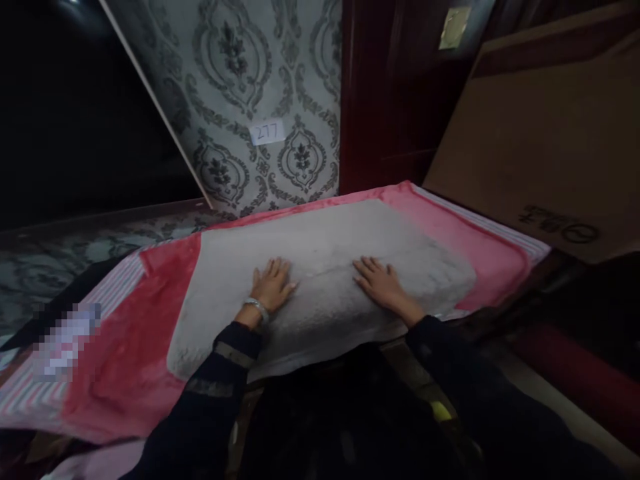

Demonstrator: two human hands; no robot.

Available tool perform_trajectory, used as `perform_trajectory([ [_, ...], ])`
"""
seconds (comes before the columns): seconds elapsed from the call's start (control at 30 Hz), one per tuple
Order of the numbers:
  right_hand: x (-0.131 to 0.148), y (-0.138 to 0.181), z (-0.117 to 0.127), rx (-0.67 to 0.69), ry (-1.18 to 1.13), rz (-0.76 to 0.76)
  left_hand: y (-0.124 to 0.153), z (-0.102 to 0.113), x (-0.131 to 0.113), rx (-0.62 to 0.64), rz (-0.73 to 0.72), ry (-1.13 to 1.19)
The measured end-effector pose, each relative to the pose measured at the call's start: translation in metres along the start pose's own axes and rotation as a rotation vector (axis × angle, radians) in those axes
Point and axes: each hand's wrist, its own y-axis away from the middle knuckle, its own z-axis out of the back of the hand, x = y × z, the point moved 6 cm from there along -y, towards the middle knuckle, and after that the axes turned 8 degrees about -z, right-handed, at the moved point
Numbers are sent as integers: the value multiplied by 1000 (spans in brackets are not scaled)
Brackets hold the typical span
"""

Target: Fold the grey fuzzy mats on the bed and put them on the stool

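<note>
Grey damask-patterned wallpaper [280,80] fills the upper middle, bearing a white paper label [267,131] marked 277. A large black panel [75,113], perhaps a screen, occupies the upper left. Dark red panelling [390,100] and brown cardboard [540,140] stand towards the upper right. Light is dim.

We rest our bare left hand [271,287] and bare right hand [381,285] palm down, apart, fingers spread; our forearms [453,363], in dark navy-blue fabric sleeves [213,393], reach forward, angling inward.
</note>
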Motion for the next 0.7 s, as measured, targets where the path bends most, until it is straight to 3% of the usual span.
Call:
perform_trajectory([
  [0.1,15,-8,1,9,-2,167,-29,-10,-32,-34,-54,-19],
  [0.2,-1,-22,1,29,18,242,-41,-29,-34,40,-19,-10],
  [0.37,-94,-46,9,31,51,8,-43,-34,-28,47,-12,-29],
  [0.53,-187,-51,17,21,78,-232,-43,-31,-30,32,-9,-49],
  [0.7,-226,-42,28,16,107,-414,-45,-33,-29,1,-15,-46],
])
